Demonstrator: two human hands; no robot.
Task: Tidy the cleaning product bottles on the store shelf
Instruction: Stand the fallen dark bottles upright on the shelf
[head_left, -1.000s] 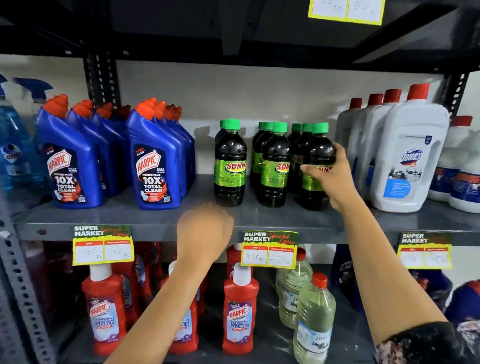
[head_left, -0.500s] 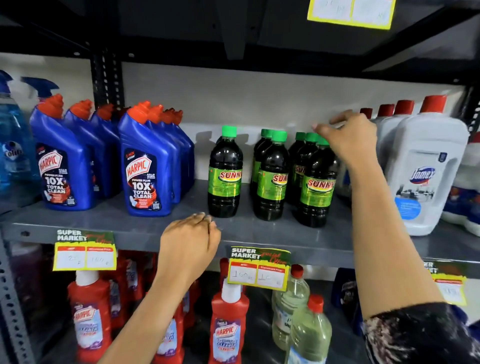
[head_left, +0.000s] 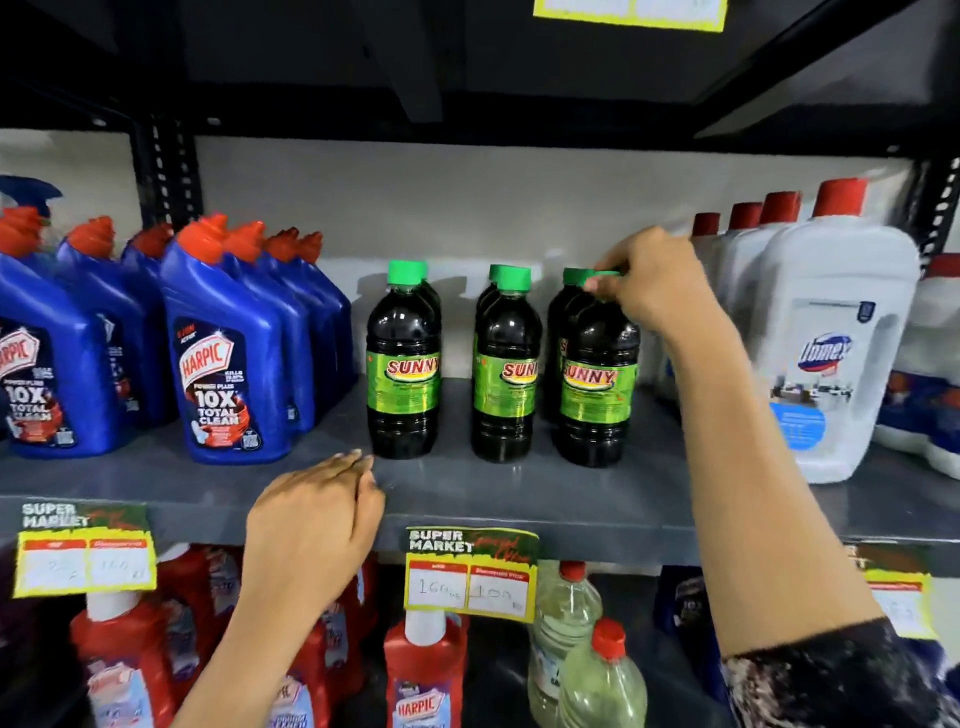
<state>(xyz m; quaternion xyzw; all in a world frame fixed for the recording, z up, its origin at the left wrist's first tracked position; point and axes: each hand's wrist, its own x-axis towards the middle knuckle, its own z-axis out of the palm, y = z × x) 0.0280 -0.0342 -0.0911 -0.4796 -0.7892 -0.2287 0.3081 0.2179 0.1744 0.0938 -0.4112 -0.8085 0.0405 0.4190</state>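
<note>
Three short rows of dark Sunny bottles with green caps stand mid-shelf: the left row (head_left: 403, 358), the middle row (head_left: 504, 369) and the right row (head_left: 597, 384). My right hand (head_left: 654, 280) grips the green cap of the front right Sunny bottle from above. My left hand (head_left: 317, 519) rests palm down on the front lip of the grey shelf (head_left: 519, 499), fingers together, holding nothing.
Blue Harpic bottles (head_left: 223, 358) crowd the left of the shelf. White Domex bottles (head_left: 831, 338) stand on the right, close to my right forearm. Below are red Harpic bottles (head_left: 423, 675), clear bottles (head_left: 597, 675) and price tags (head_left: 470, 574).
My right hand left the side of the front right Sunny bottle, rose, and now grips its cap. My left hand moved up onto the shelf edge. The view moved closer.
</note>
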